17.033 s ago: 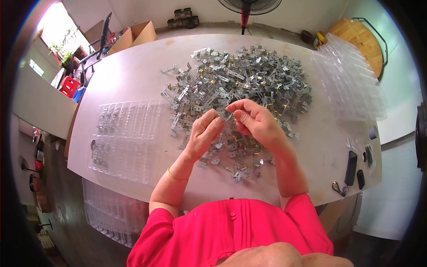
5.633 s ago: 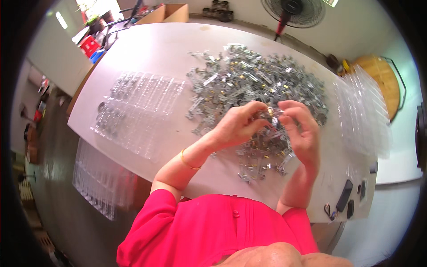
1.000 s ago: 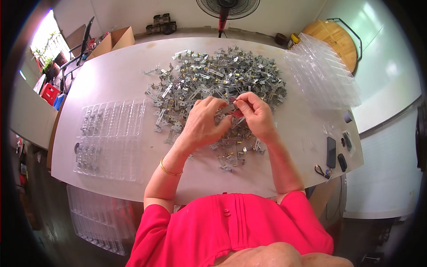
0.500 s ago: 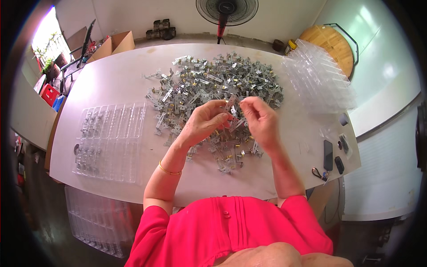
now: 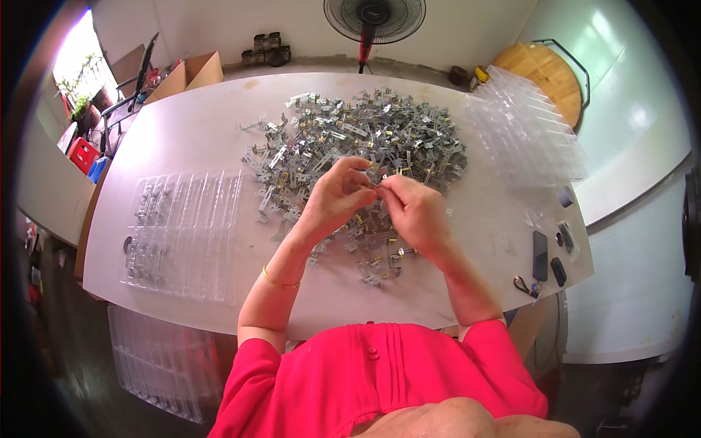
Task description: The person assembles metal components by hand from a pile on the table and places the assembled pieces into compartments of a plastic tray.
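Together, left hand (image 5: 337, 198) and right hand (image 5: 413, 210) pinch small metal part (image 5: 378, 187) over heap (image 5: 358, 146).

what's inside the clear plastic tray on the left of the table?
The clear plastic compartment tray holds small metal parts in its leftmost columns; the columns to the right look empty. Glare blurs the count, and a few cells cannot be read.

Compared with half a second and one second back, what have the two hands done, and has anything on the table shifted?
The left hand and right hand, slightly apart half a second ago, have closed together again, fingertips meeting on a small metal part above the pile of metal parts. The clear tray, the stacked trays and the phone lie as before.
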`<control>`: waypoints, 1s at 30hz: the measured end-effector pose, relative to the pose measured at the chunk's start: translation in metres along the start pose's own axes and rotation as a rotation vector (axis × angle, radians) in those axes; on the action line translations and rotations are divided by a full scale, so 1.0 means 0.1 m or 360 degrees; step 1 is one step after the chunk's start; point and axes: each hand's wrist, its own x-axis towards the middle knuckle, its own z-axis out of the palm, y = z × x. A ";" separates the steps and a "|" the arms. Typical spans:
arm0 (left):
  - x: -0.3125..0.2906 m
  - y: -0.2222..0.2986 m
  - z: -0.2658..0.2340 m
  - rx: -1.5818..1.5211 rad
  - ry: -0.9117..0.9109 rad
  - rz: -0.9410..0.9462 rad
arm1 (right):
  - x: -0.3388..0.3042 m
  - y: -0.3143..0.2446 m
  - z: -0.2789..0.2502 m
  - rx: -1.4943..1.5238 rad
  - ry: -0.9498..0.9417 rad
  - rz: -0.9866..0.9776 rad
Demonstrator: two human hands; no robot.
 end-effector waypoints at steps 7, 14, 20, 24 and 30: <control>-0.01 0.02 0.02 0.0243 -0.0057 0.0007 | 0.00 0.06 -0.04 0.0082 -0.0132 -0.0041; -0.02 0.13 0.05 -0.0362 -0.0353 -0.0114 | 0.07 0.22 -0.29 0.0529 0.0166 0.0117; -0.10 0.13 0.08 -0.0361 -0.0559 -0.0230 | 0.12 0.21 -0.24 0.1031 -0.0094 0.0290; -0.07 -0.04 0.23 0.0111 -0.0284 0.0152 | 0.09 0.15 -0.29 0.0955 0.0016 0.0477; -0.38 0.24 0.28 0.1144 0.0149 0.0407 | 0.01 0.08 -0.07 0.1041 -0.0134 0.0391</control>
